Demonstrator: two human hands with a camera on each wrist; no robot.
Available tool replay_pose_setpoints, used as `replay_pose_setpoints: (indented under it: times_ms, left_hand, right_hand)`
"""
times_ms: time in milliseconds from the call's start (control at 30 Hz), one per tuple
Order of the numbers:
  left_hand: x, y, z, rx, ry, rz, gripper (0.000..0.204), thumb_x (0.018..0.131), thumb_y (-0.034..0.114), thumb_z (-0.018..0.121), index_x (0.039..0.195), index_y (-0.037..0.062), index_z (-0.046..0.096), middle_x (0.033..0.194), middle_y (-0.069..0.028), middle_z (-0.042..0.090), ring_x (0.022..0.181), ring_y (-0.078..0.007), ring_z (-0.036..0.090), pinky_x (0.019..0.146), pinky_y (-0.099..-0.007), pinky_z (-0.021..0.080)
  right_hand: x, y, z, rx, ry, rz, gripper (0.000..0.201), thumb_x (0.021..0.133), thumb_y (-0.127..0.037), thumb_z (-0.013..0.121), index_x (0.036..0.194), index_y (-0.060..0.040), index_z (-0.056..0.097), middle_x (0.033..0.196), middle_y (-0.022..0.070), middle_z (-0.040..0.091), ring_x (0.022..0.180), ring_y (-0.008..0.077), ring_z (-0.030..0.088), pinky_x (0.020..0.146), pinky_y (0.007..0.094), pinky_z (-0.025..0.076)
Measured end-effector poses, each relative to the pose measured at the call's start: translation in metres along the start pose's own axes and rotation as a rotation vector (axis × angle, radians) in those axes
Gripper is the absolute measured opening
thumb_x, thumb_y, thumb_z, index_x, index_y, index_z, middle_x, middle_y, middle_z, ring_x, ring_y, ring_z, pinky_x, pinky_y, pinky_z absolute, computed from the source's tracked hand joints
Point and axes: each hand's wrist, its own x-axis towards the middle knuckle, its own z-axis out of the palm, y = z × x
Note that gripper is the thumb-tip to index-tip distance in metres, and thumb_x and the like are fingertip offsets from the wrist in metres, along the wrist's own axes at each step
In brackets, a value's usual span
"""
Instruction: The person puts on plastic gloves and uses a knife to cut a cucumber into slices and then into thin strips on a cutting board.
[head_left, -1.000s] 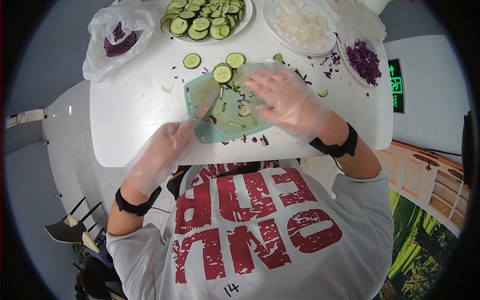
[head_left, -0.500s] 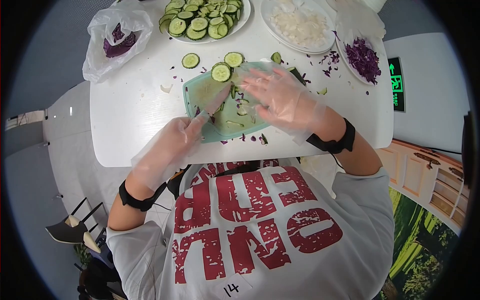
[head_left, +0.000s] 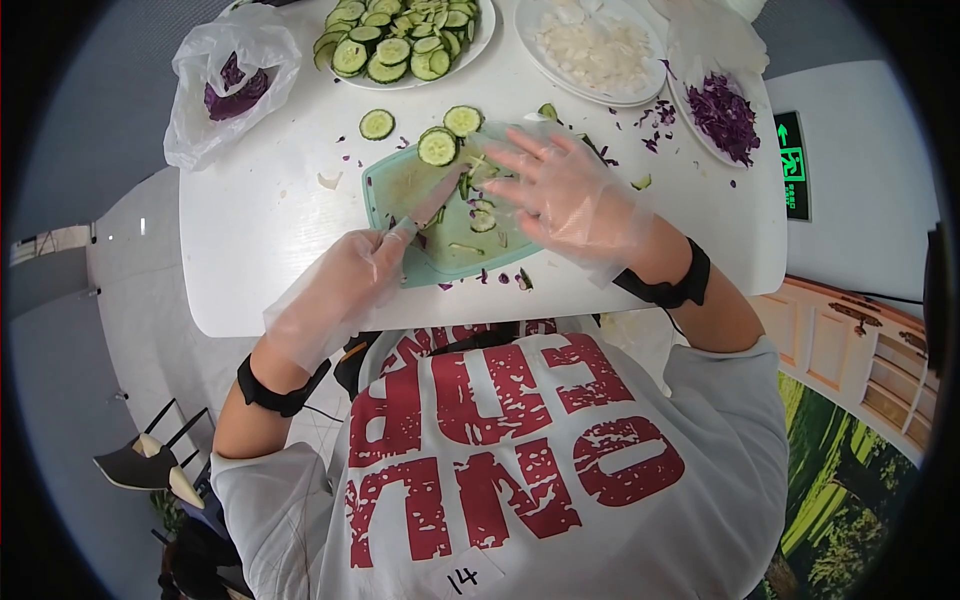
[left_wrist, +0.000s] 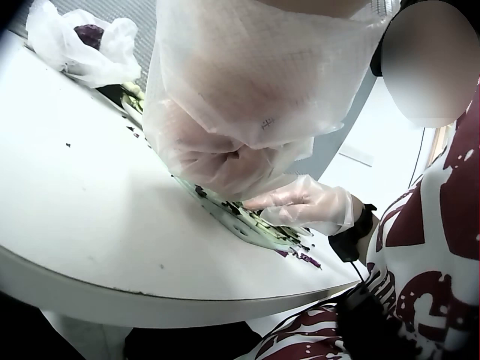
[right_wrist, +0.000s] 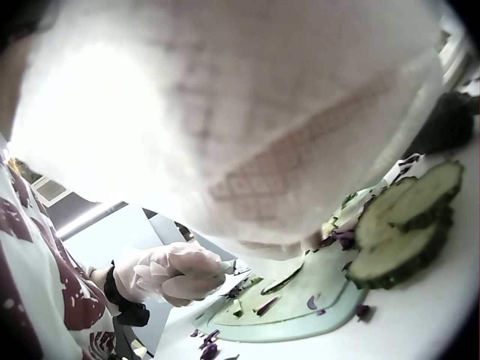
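In the head view the left hand (head_left: 350, 275), in a clear plastic glove, grips the handle of a knife (head_left: 438, 196) whose blade lies low over the green cutting board (head_left: 400, 180). The gloved right hand (head_left: 580, 200) is spread flat, palm down, above the board's right side, its fingers over cucumber scraps. Cucumber slices (head_left: 437, 147) overlap the board's far edge. In the right wrist view the left hand (right_wrist: 180, 274) is curled at the board (right_wrist: 322, 322); the right glove fills the top of that view. The knife blade is hidden in the left wrist view.
Behind the board stand a plate of cucumber slices (head_left: 388, 52), white plates with pale chopped pieces (head_left: 600, 50) and a plate of shredded purple cabbage (head_left: 722, 118). A plastic bag with purple cabbage (head_left: 235, 90) lies far left. Scraps dot the white table (head_left: 260, 230).
The left hand has moved right and slightly up, carrying the knife further over the board. The right hand has shifted slightly, its fingers now more spread.
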Motion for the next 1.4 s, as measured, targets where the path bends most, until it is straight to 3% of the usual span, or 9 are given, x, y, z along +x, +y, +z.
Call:
replay_pose_setpoints:
  times_ms: [200, 500, 567, 800, 900, 967, 1067, 1233, 1400]
  left_hand:
    - [0.0, 0.005, 0.002, 0.0, -0.025, -0.024, 0.043, 0.104, 0.04, 0.054, 0.076, 0.0077, 0.052, 0.062, 0.0076, 0.04, 0.053, -0.0049, 0.031, 0.047, -0.0257, 0.026]
    - [-0.001, 0.011, 0.002, -0.052, -0.071, 0.016, 0.043, 0.104, 0.04, 0.054, 0.074, 0.0087, 0.051, 0.062, 0.0081, 0.04, 0.054, -0.0041, 0.031, 0.048, -0.0253, 0.027]
    - [0.0, 0.012, 0.002, -0.037, -0.076, 0.011, 0.044, 0.104, 0.04, 0.054, 0.073, 0.0088, 0.051, 0.063, 0.0078, 0.041, 0.054, -0.0041, 0.032, 0.048, -0.0255, 0.027]
    - [-0.006, 0.01, -0.009, 0.007, 0.028, 0.019, 0.045, 0.103, 0.041, 0.056, 0.073, 0.008, 0.053, 0.065, 0.0079, 0.043, 0.058, -0.0035, 0.034, 0.05, -0.0251, 0.028]
    - [-0.009, 0.006, -0.011, -0.081, 0.041, 0.035, 0.045, 0.102, 0.042, 0.056, 0.078, 0.0033, 0.058, 0.063, 0.0064, 0.045, 0.055, -0.0047, 0.037, 0.049, -0.026, 0.03]
    - [-0.008, -0.001, -0.012, -0.111, 0.052, 0.049, 0.048, 0.102, 0.042, 0.057, 0.082, -0.0007, 0.062, 0.061, 0.0045, 0.048, 0.052, -0.0064, 0.039, 0.047, -0.0275, 0.032]
    - [-0.009, -0.007, -0.015, -0.047, 0.093, 0.09, 0.046, 0.102, 0.041, 0.057, 0.081, 0.0003, 0.062, 0.061, 0.0047, 0.047, 0.052, -0.0059, 0.038, 0.047, -0.0268, 0.032]
    - [-0.029, 0.002, -0.013, -0.189, 0.049, 0.024, 0.043, 0.103, 0.042, 0.055, 0.082, 0.0041, 0.055, 0.07, 0.0085, 0.04, 0.063, -0.0023, 0.032, 0.054, -0.0217, 0.026]
    - [-0.046, 0.006, -0.012, -0.189, 0.05, 0.163, 0.048, 0.101, 0.05, 0.054, 0.084, 0.0053, 0.052, 0.074, 0.0072, 0.036, 0.067, -0.0032, 0.029, 0.058, -0.0231, 0.024]
  right_hand:
    - [0.004, -0.002, -0.003, 0.012, -0.01, 0.019, 0.046, 0.09, -0.021, 0.054, 0.135, -0.0109, 0.059, 0.158, 0.0108, 0.039, 0.146, 0.0335, 0.034, 0.117, 0.0553, 0.026]
    - [-0.001, -0.005, 0.002, -0.029, -0.131, 0.018, 0.055, 0.089, -0.022, 0.052, 0.142, -0.0092, 0.051, 0.157, 0.0101, 0.039, 0.147, 0.0281, 0.034, 0.117, 0.0465, 0.028]
    - [-0.003, -0.006, 0.004, -0.08, 0.052, -0.02, 0.049, 0.087, -0.023, 0.057, 0.134, -0.0113, 0.059, 0.149, 0.0074, 0.05, 0.138, 0.0222, 0.045, 0.115, 0.0469, 0.032]
    - [0.012, 0.008, -0.017, 0.11, -0.017, 0.133, 0.037, 0.087, -0.019, 0.062, 0.123, -0.0106, 0.065, 0.126, 0.0068, 0.064, 0.118, 0.028, 0.056, 0.106, 0.0425, 0.039]
    - [0.02, 0.013, -0.017, 0.114, 0.253, 0.038, 0.031, 0.083, -0.016, 0.068, 0.114, -0.011, 0.069, 0.113, 0.0059, 0.066, 0.108, 0.0277, 0.059, 0.098, 0.0411, 0.044]
    - [0.04, 0.006, -0.022, 0.022, -0.085, 0.097, 0.024, 0.081, -0.013, 0.066, 0.104, -0.0104, 0.071, 0.102, 0.0064, 0.067, 0.104, 0.0271, 0.062, 0.093, 0.0413, 0.046]
    - [0.054, -0.004, -0.02, -0.112, -0.186, 0.054, 0.019, 0.078, -0.009, 0.064, 0.096, -0.0099, 0.071, 0.095, 0.0059, 0.067, 0.098, 0.0273, 0.064, 0.087, 0.041, 0.049]
    - [0.059, -0.005, -0.003, -0.115, -0.071, 0.007, 0.014, 0.076, -0.006, 0.063, 0.088, -0.0083, 0.071, 0.088, 0.0071, 0.067, 0.09, 0.0281, 0.067, 0.076, 0.041, 0.052]
    - [0.072, -0.011, -0.007, -0.169, -0.121, -0.009, 0.008, 0.075, -0.007, 0.065, 0.079, -0.0058, 0.071, 0.078, 0.0113, 0.069, 0.076, 0.0302, 0.069, 0.068, 0.0423, 0.054]
